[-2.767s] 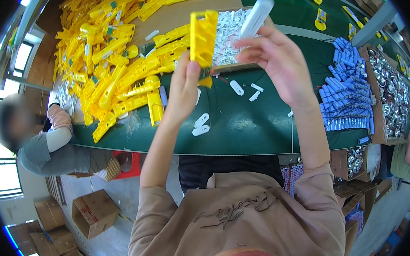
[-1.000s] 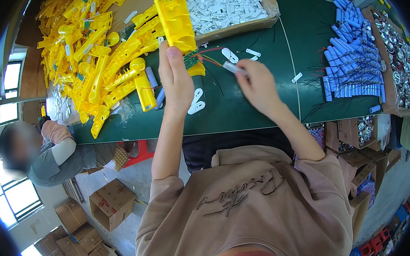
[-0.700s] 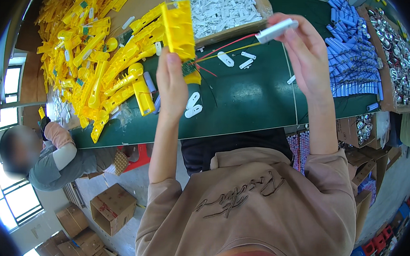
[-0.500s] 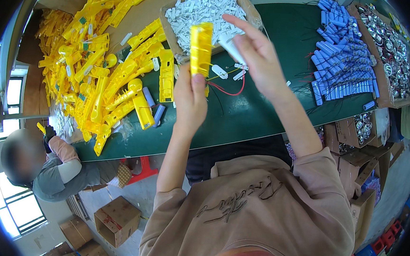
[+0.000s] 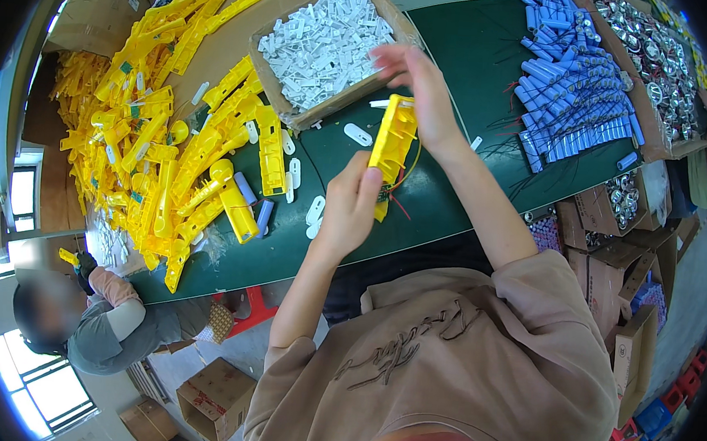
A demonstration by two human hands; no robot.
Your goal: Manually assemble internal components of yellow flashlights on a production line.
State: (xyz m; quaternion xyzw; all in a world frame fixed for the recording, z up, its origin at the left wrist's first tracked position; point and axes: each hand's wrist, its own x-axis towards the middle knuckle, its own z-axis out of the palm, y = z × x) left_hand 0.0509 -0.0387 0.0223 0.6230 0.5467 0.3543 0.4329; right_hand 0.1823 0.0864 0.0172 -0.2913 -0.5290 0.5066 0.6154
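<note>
My left hand (image 5: 349, 208) is closed around the lower part of a yellow plastic housing (image 5: 394, 137), its ribbed hollow side showing. Red and yellow wires (image 5: 401, 203) hang from its lower end, beside a bit of green circuit board. A narrow white piece (image 5: 380, 103) sticks out by the housing's top end; whether it is attached, I cannot tell. My right hand (image 5: 426, 90) is beside that top end, fingers stretched out and slightly blurred, with nothing visible in them. Just beyond the fingers stands a cardboard box (image 5: 295, 120) of small white plastic parts (image 5: 325, 42).
Yellow housings (image 5: 150, 145) are heaped at left, with two blue cylindrical cells (image 5: 263, 217) nearby. Loose white oval plates (image 5: 358, 134) lie on the green table (image 5: 453, 203). Wired blue cells (image 5: 572, 88) and a box of shiny metal parts (image 5: 656, 61) are at right. A co-worker (image 5: 109, 318) sits lower left.
The housing has moved right and nearer to me in my left hand, now tilted. The white piece at my right hand no longer shows in its fingers. The view has shifted slightly.
</note>
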